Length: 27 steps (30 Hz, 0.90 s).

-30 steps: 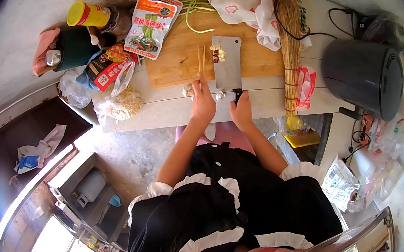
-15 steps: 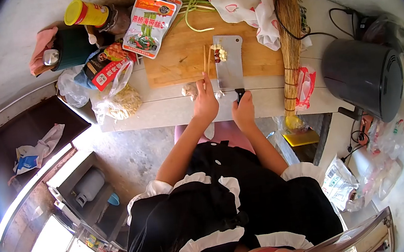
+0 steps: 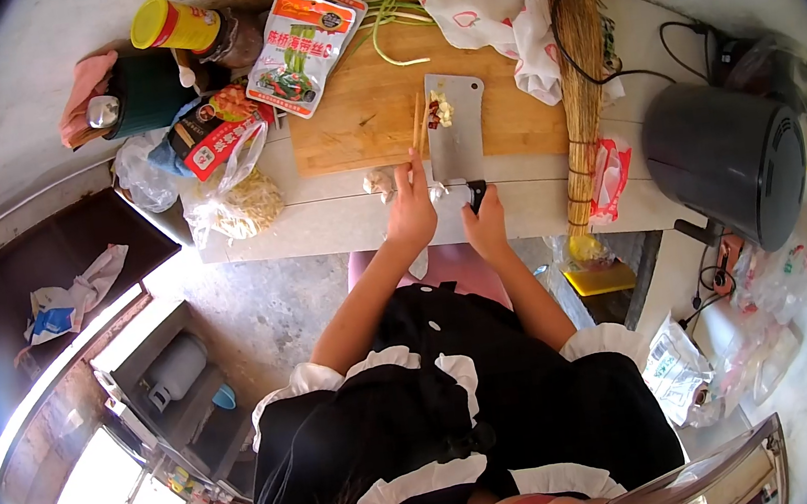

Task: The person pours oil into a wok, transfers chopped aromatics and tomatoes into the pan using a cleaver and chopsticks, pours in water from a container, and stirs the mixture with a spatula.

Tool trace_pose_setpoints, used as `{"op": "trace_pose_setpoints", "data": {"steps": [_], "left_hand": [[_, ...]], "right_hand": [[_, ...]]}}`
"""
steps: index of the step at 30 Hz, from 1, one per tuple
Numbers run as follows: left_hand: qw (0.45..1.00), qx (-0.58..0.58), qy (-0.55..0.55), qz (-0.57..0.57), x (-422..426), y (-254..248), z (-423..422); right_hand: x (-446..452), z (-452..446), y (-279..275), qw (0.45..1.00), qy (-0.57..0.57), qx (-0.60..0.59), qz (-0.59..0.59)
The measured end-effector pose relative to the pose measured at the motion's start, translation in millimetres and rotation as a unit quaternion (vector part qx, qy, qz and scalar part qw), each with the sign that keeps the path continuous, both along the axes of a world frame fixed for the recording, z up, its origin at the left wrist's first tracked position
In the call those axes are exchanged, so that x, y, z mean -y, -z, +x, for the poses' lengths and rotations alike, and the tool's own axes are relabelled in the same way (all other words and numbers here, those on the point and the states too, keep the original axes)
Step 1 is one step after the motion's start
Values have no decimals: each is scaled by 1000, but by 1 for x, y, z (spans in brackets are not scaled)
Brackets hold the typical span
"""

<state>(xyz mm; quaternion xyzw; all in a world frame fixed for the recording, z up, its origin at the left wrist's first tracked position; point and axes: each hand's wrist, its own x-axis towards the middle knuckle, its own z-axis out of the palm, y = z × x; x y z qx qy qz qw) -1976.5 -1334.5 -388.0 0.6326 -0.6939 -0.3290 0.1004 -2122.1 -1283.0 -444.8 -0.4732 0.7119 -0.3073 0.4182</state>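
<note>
My left hand [image 3: 410, 209] is closed on a pair of wooden chopsticks [image 3: 419, 124], whose tips reach the left edge of the cleaver blade. Fingers of my right hand [image 3: 487, 225] wrap round the black handle [image 3: 477, 193] of the cleaver [image 3: 459, 144]. The broad blade lies flat over the wooden cutting board [image 3: 339, 139], with chopped pale and dark red pieces [image 3: 439, 109] on it. Garlic [image 3: 379, 183] sits at the board's front edge, left of the blade, and a smaller white piece [image 3: 437, 190] is between my hands.
Green stalks [image 3: 383, 3], a seasoning packet [image 3: 304, 53] and a patterned cloth [image 3: 495, 14] lie at the board's back. A straw brush [image 3: 580, 89] borders it on the right, near a dark appliance [image 3: 725, 162]. Left are a noodle bag [image 3: 247, 206] and a red box [image 3: 217, 144].
The chopsticks have shifted right to the blade's edge, beside the chopped pieces. The pieces look slightly more gathered. The cleaver has moved only slightly.
</note>
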Motion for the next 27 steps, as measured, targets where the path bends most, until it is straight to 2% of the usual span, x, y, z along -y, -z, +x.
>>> {"op": "trace_pose_setpoints", "data": {"steps": [4,7,10,13,16,19,23,27], "left_hand": [[999,-36,-13,-27,-7,-15,12],[996,-41,-69,-37,-16,-38,27],[981,-56,-146,-116,-28,-50,49],[966,-108,-218,-88,-42,-56,83],[951,-104,-259,-131,-60,-52,127],[836,-306,-454,-42,-78,-88,161],[786,-424,-450,-30,-122,-110,243],[688,-568,-452,-16,-200,-129,346]], "right_hand": [[4,-6,-16,999,-14,21,30],[7,-11,-35,999,-41,16,26],[11,-10,-51,997,-79,5,6],[14,-2,-72,990,-137,12,19],[18,26,-100,982,-186,28,7],[18,70,-119,969,-242,39,-35],[12,152,-149,949,-310,54,-32],[-11,253,-168,918,-392,56,-23]]}}
